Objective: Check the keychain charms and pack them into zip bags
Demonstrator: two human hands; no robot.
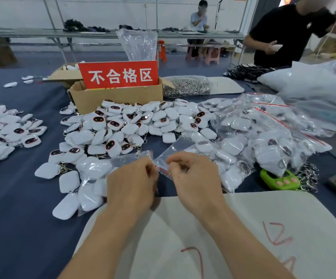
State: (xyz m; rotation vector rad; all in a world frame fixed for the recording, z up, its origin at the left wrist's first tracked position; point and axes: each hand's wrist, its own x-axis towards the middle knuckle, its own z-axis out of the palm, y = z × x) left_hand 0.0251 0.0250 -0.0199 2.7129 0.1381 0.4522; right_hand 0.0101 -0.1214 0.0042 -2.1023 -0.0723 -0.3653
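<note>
1. The left grip [132,182] and right grip [193,178] meet just above a cream cloth [243,214] with red marks, which lies on the blue counter [18,218].
2. Both grips are clamped, fingers curled, on the top edge of a clear zip bag [171,152]. Its red seal strip shows between them.
3. A filled bag [94,168] of white charms lies just left of the left grip.
4. Loose keychain charms [135,121], white with dark faces, are heaped beyond the grips. A second pile [2,129] lies well to the left.
5. Packed bags [263,137] are stacked to the right, near a green gadget [278,179].
6. Behind the heap stands a cardboard box [118,97] carrying a red sign [120,75].
7. A person in black [284,33] stands at the far right.
</note>
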